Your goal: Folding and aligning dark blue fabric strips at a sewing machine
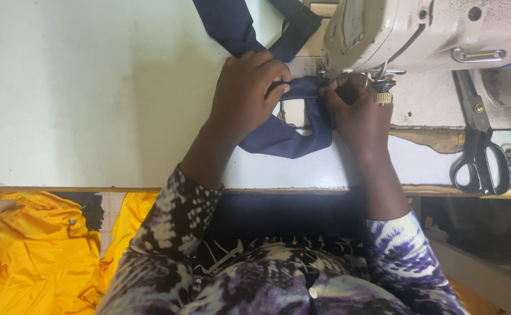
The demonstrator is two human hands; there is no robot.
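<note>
Needle area hidden: right hand [357, 111] and machine [419, 29] head cover it, can't make out the presser foot. Machine cut off at top and right edge. Strip [284, 140] ends run out of frame at top; one part passes under left palm, not visible there. Scissors [480, 157] blades partly under the machine base.

Strip: dark navy fabric, narrow, long. Section between the hands lies roughly left-right across the counter [92, 87], pointing into the machine. Below the hands it sags in a loop toward the counter's near edge. Above left hand [247, 93] two tails go up and away, forming a V.

Left fingers [273, 73] curled down over the strip, pressing it flat to counter; strip under fingertips and emerging to their right. Closed on the fabric, flat press rather than pinch as far as visible.

Right fingers [340, 87] bunched, pinching strip edge just in front of the machine; strip sits left of and under them. Thumb side hidden.

Scissors well right of right fingers, handles toward near edge. Yellow cloth [39, 256] on floor, below left.
</note>
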